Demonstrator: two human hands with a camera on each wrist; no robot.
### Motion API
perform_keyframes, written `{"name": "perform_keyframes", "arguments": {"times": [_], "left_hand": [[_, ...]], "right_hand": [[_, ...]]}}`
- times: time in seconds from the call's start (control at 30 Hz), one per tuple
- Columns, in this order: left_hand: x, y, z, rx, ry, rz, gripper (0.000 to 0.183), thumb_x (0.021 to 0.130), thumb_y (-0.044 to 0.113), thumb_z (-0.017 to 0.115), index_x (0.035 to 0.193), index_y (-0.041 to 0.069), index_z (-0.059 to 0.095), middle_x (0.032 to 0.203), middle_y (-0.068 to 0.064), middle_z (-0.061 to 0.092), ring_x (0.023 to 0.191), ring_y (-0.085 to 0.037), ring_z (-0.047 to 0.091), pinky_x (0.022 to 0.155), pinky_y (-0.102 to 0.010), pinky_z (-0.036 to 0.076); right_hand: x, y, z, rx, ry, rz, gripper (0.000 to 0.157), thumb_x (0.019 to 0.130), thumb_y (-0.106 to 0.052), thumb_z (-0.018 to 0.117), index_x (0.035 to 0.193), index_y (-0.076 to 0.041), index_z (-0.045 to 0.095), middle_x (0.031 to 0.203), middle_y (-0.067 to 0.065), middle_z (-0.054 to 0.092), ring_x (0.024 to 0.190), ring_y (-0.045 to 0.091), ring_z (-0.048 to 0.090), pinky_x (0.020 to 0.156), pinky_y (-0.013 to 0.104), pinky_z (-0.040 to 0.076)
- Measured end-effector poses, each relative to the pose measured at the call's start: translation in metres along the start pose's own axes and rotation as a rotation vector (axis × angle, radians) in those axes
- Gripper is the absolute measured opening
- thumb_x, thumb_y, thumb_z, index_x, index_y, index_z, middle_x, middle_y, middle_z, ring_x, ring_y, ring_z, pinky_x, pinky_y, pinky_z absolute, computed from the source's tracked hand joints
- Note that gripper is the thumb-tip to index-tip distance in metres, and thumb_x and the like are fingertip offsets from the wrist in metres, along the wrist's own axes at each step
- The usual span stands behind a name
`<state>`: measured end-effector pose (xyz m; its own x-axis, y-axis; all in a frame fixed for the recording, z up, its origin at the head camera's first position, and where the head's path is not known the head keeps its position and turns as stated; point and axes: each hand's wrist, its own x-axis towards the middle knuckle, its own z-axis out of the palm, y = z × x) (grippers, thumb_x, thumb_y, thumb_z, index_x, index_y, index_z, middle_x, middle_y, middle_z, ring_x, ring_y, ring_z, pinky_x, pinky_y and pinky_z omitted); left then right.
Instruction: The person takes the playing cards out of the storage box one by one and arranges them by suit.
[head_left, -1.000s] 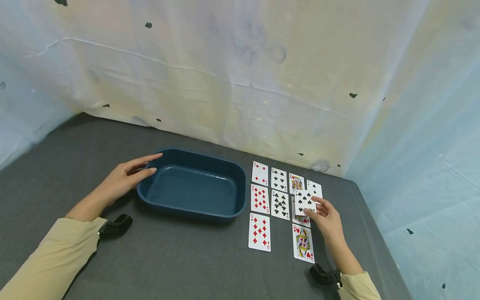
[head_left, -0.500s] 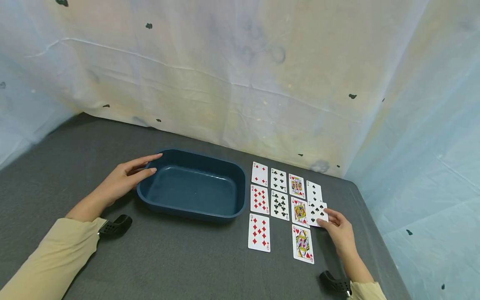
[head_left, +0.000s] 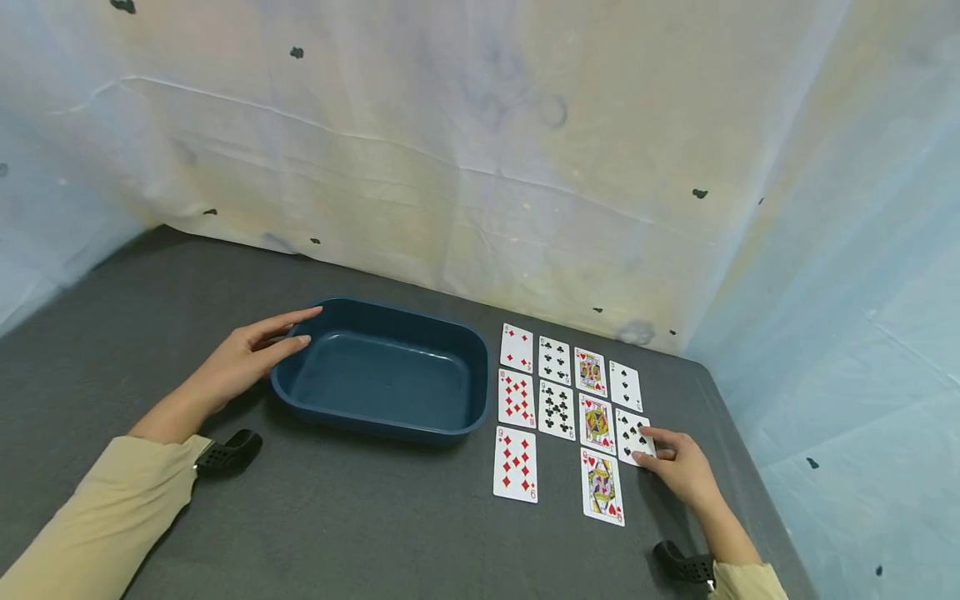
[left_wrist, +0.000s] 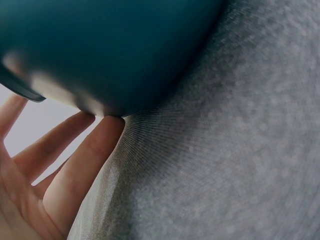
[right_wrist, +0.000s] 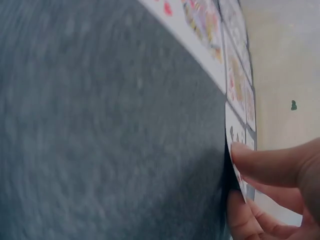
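Note:
In the head view my left hand (head_left: pixel 251 362) holds the left end of a dark blue plastic tub (head_left: pixel 390 427), thumb over its rim. Fingertips press the tub's outer wall in the left wrist view. At the right, my right hand (head_left: pixel 681 467) pinches the right edge of a seven of spades playing card (head_left: pixel 626 435). The right wrist view shows the thumb on the card's face and a finger beneath its edge. This card lies just below another spade card (head_left: pixel 626 385) and beside a jack of hearts (head_left: pixel 596 423).
Face-up cards stand in columns by suit: diamonds (head_left: pixel 516 462), clubs (head_left: pixel 556 410) and hearts (head_left: pixel 602 487). They lie right of the tub on a dark grey cloth-covered table (head_left: pixel 360 525). A pale, patterned sheet (head_left: pixel 420 150) hangs behind, and another side of it runs along the right.
My right hand has carried the seven of spades rightward and toward me, from over the hearts column to below the upper spade card. The left hand stays at the tub.

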<state>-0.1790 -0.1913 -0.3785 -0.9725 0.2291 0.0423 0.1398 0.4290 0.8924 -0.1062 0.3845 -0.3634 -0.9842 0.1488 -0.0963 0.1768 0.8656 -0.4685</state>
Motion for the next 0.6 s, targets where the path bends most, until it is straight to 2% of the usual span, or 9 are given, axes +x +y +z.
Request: {"name": "perform_keyframes", "arguments": {"times": [0.1,0.27,0.47,0.6], "left_hand": [[0.001,0.001,0.0,0.007,-0.002,-0.002,0.055,0.098,0.045,0.05,0.149,0.027,0.036,0.143,-0.01,0.039,0.074,-0.016,0.045,0.059,-0.03,0.04],[0.001,0.001,-0.001,0.02,-0.01,-0.012,0.056,0.098,0.045,0.049,0.149,0.027,0.035,0.146,-0.011,0.037,0.083,-0.017,0.046,0.06,-0.03,0.041],[-0.001,0.001,-0.006,0.048,-0.031,-0.038,0.058,0.098,0.047,0.049,0.15,0.029,0.032,0.151,-0.013,0.032,0.093,-0.02,0.046,0.062,-0.031,0.04],[0.0,0.003,-0.009,0.058,-0.04,-0.045,0.06,0.098,0.048,0.048,0.151,0.028,0.03,0.153,-0.014,0.03,0.101,-0.023,0.047,0.064,-0.032,0.041]], "right_hand": [[0.001,0.002,-0.001,-0.048,-0.002,-0.022,0.049,0.085,-0.013,0.072,0.127,0.007,0.057,0.117,0.03,0.051,0.082,0.02,0.057,0.064,0.029,0.039],[0.001,0.002,-0.001,-0.099,0.003,-0.016,0.046,0.086,-0.015,0.071,0.125,0.004,0.059,0.112,0.026,0.05,0.085,0.024,0.047,0.068,0.032,0.036],[0.004,-0.004,-0.001,-0.081,0.021,-0.02,0.044,0.087,-0.018,0.071,0.124,0.004,0.06,0.114,0.027,0.06,0.093,0.031,0.058,0.071,0.037,0.044],[0.007,-0.013,-0.001,-0.03,0.09,-0.012,0.04,0.091,-0.018,0.065,0.125,0.003,0.059,0.117,0.026,0.06,0.103,0.035,0.058,0.075,0.042,0.047]]}}
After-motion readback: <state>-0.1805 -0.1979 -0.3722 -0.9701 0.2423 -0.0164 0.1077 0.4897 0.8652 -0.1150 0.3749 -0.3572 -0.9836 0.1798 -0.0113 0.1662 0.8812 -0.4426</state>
